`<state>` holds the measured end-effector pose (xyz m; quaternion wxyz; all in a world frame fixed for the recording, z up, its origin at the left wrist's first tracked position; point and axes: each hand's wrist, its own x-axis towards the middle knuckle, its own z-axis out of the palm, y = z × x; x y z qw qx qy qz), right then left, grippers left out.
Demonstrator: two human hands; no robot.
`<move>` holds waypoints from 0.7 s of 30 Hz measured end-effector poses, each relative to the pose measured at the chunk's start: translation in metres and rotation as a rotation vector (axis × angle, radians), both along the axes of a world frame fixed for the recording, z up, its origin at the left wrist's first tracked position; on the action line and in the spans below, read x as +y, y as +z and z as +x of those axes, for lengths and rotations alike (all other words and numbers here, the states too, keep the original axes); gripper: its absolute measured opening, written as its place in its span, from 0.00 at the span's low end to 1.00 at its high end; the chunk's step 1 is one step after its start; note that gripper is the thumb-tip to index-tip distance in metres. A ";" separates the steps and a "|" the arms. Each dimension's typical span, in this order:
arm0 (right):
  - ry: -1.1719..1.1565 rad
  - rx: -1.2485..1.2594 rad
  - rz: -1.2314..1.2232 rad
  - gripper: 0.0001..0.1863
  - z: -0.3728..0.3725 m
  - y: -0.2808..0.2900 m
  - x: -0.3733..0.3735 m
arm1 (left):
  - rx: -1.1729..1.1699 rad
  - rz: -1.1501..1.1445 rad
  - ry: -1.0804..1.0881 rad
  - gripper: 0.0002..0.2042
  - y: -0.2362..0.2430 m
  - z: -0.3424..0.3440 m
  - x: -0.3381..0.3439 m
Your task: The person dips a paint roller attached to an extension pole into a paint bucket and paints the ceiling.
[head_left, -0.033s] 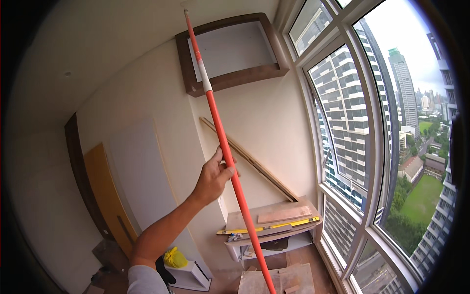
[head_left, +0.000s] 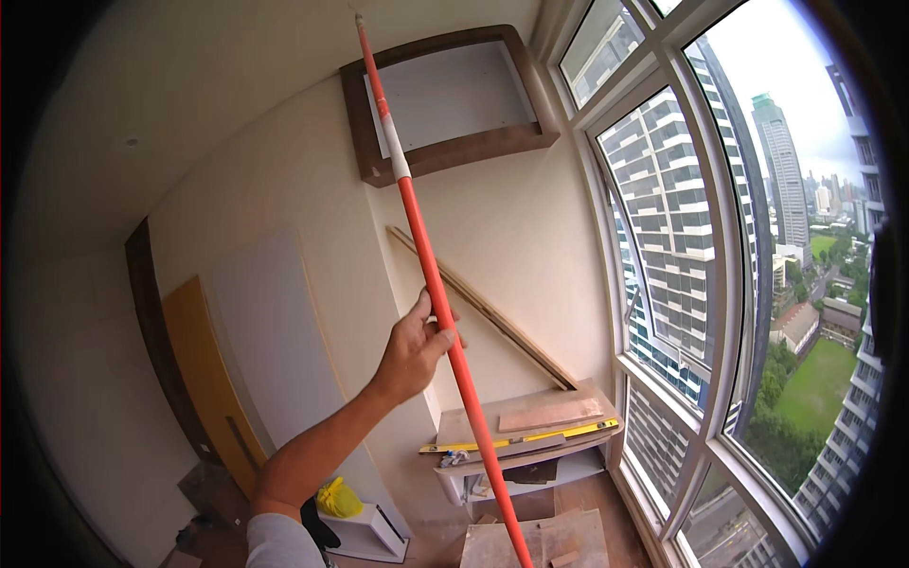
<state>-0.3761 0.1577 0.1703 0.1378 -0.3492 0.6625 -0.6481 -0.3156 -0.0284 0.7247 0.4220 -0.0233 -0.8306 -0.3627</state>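
A long orange-red pole (head_left: 447, 308) with a white joint (head_left: 399, 156) partway up rises through the middle of the view. It leans left at the top, and its thin tip (head_left: 359, 19) is at or close to the ceiling (head_left: 237, 66); whether it touches I cannot tell. My left hand (head_left: 417, 346) is closed around the pole at mid-height, thumb on the near side and fingertips showing past it. A grey sleeve covers that upper arm. The pole's lower end leaves the bottom edge of the picture. My right hand does not appear.
Beyond the pole, a brown-framed cabinet (head_left: 454, 156) is fixed high on the wall. Wooden strips (head_left: 492, 317) lean above a low shelf unit holding a board (head_left: 549, 414) and a yellow spirit level (head_left: 521, 439). Tall windows (head_left: 653, 208) line the right. A yellow bag (head_left: 339, 499) sits lower left.
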 end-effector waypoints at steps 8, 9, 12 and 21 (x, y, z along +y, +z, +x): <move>-0.009 0.020 0.008 0.23 -0.002 0.050 -0.012 | -0.007 0.016 -0.021 0.33 -0.021 0.030 0.046; -0.008 0.023 0.004 0.23 -0.002 0.056 -0.015 | 0.006 0.018 -0.030 0.33 -0.022 0.032 0.051; -0.007 0.029 0.003 0.24 -0.002 0.067 -0.019 | -0.017 0.018 -0.012 0.33 -0.026 0.039 0.065; 0.009 0.022 0.041 0.24 -0.005 0.060 -0.025 | -0.085 0.009 -0.083 0.35 -0.041 0.061 0.101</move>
